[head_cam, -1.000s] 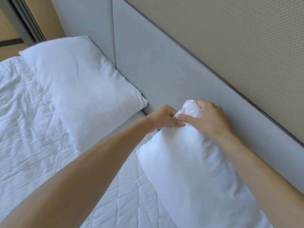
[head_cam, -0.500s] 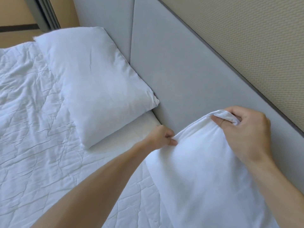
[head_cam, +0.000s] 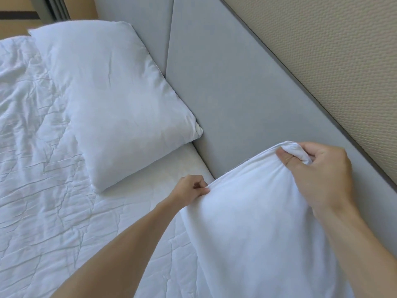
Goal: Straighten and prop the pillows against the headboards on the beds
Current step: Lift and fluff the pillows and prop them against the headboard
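A white pillow [head_cam: 253,216] stands at the lower right, its top edge against the grey padded headboard [head_cam: 236,97]. My right hand [head_cam: 318,175] is shut on its upper right corner, bunching the fabric. My left hand [head_cam: 191,191] pinches the pillow's upper left corner, low by the mattress. A second white pillow [head_cam: 111,97] lies farther left, leaning on the headboard, touched by neither hand.
A creased white quilted duvet [head_cam: 43,168] covers the bed on the left. A strip of bare mattress sheet [head_cam: 171,168] shows between the two pillows. Beige textured wall [head_cam: 322,50] rises above the headboard. A dark window frame [head_cam: 55,7] stands at the top left.
My hands, together on one corner a second ago, have moved apart along the near pillow's top edge. The right hand lifted its corner up the headboard; the left dropped lower.
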`<act>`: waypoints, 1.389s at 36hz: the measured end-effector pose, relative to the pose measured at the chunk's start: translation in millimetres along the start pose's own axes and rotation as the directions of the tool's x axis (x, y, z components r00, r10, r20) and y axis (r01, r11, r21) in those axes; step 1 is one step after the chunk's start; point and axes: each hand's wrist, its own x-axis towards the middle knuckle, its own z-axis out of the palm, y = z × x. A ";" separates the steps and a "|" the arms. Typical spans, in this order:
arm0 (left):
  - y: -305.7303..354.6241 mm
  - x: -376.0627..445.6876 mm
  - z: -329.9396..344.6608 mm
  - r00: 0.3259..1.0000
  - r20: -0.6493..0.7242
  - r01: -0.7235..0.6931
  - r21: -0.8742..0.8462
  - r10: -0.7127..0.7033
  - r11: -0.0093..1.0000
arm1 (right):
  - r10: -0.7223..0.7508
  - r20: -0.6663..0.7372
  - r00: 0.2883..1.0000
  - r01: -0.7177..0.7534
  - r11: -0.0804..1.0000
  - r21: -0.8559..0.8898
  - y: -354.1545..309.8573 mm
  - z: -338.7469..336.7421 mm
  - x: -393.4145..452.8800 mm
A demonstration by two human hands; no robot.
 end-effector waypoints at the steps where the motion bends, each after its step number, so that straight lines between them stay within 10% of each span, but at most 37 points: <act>1: -1.1 -1.4 1.0 0.999 -0.031 -0.007 0.024 0.008 1.000 | -0.007 0.005 1.000 0.008 0.999 -0.036 0.3 -0.3 -0.1; 8: 3.3 1.0 1.2 0.975 -0.206 -0.076 0.022 0.079 0.997 | -0.053 -0.024 0.998 0.051 0.996 -0.075 0.2 -8.9 4.4; 17: -29.3 0.1 2.8 1.000 0.009 0.028 0.002 -0.028 1.000 | -0.058 0.018 0.998 0.059 0.997 -0.058 4.5 -16.5 4.9; 33: -55.6 11.1 11.7 0.926 -0.358 0.115 -0.031 -0.118 0.993 | -0.067 0.033 0.997 0.065 0.996 0.066 13.1 -12.9 8.0; 44: -79.0 6.6 14.1 0.960 -0.268 0.126 0.149 -0.083 0.981 | -0.078 0.036 0.996 0.076 0.996 0.056 11.8 -17.8 8.0; 50: -80.1 15.6 11.2 0.888 -0.402 0.215 -0.065 -0.222 0.975 | -0.102 0.044 0.994 0.099 0.993 0.061 14.0 -17.1 10.6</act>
